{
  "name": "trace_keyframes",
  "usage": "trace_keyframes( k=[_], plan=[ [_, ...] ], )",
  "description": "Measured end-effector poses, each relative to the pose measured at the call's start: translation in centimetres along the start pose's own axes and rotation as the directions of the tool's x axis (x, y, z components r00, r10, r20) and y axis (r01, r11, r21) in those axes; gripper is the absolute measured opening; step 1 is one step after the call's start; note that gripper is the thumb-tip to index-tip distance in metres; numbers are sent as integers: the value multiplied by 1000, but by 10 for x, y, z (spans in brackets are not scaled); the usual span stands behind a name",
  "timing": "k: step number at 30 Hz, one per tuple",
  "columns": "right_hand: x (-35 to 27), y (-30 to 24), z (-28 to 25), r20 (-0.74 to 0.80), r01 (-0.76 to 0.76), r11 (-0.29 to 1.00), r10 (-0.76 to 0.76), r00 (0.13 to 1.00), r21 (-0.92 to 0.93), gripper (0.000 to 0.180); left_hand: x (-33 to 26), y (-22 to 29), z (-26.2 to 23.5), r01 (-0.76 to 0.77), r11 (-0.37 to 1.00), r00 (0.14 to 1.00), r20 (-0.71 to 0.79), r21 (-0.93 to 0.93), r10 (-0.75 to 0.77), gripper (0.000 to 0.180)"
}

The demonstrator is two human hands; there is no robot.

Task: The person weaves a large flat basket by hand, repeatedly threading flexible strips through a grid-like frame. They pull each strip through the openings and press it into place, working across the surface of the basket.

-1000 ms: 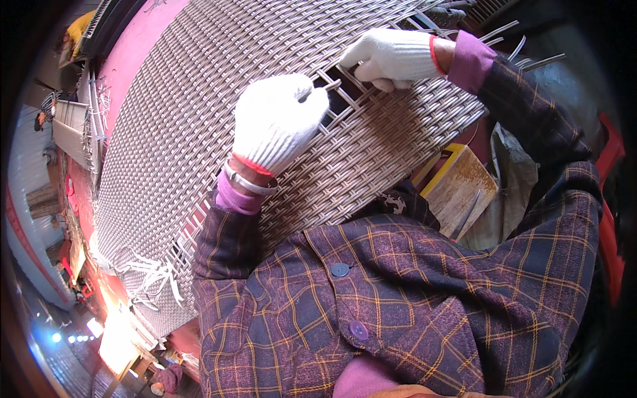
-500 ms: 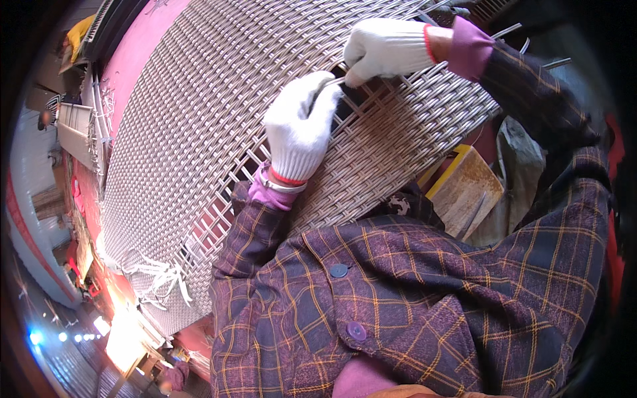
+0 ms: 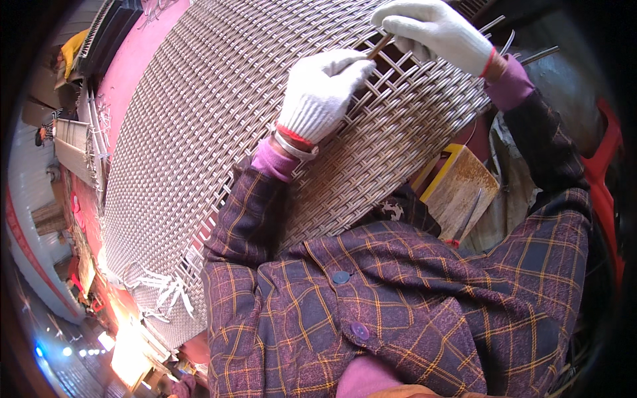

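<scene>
A large greyish-beige woven wicker panel point(image 3: 219, 99) slopes across the middle of the view. An open-weave gap with loosely crossed strands runs through it. My left hand point(image 3: 318, 96), in a white knit glove with a red cuff edge, is closed at the gap, thumb and forefinger pinching a brownish wicker strand point(image 3: 379, 47). My right hand point(image 3: 438, 34), gloved the same way, holds the strand's other end beyond the left one, its fingers partly hiding the weave. Loose strand ends point(image 3: 541, 54) stick out past the panel's right edge.
Beneath the panel's right side stands a worn box with a yellow edge point(image 3: 464, 179), a pointed metal tool point(image 3: 470, 215) on it. Red plastic furniture point(image 3: 600, 166) is at the far right. White ties point(image 3: 166, 292) hang at lower left. A person in yellow point(image 3: 73, 50) is at upper left.
Both hands have moved along the gap toward the upper right. The right hand has turned, its fingers now stretching leftward over the strand, which shows between the hands.
</scene>
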State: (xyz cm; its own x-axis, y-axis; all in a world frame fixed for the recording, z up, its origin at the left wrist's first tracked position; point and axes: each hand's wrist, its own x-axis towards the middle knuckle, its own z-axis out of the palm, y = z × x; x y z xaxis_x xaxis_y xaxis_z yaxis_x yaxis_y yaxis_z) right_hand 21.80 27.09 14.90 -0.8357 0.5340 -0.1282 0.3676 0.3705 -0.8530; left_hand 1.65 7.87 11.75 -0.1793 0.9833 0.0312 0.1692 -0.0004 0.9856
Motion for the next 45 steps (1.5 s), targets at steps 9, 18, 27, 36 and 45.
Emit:
trace_keyframes(
  k=[9,18,27,36,45],
  plan=[
    [44,38,49,250,252,738,-116,961,-626,31,-17,10,-17,-148,792,973,-57,593,224,27],
    [34,-3,31,395,-285,941,337,855,-184,46,12,-2,-16,-405,529,905,244,746,349,36],
    [56,-21,38,505,340,755,-13,863,-561,29,0,-23,15,-134,692,977,-22,709,211,24],
    [40,-20,23,276,-31,910,157,948,-413,37,-16,-18,9,-251,869,874,-286,427,393,17],
    [47,52,-37,74,80,787,-44,996,-612,31,-20,-32,5,-330,749,839,-185,575,512,16]
  ],
)
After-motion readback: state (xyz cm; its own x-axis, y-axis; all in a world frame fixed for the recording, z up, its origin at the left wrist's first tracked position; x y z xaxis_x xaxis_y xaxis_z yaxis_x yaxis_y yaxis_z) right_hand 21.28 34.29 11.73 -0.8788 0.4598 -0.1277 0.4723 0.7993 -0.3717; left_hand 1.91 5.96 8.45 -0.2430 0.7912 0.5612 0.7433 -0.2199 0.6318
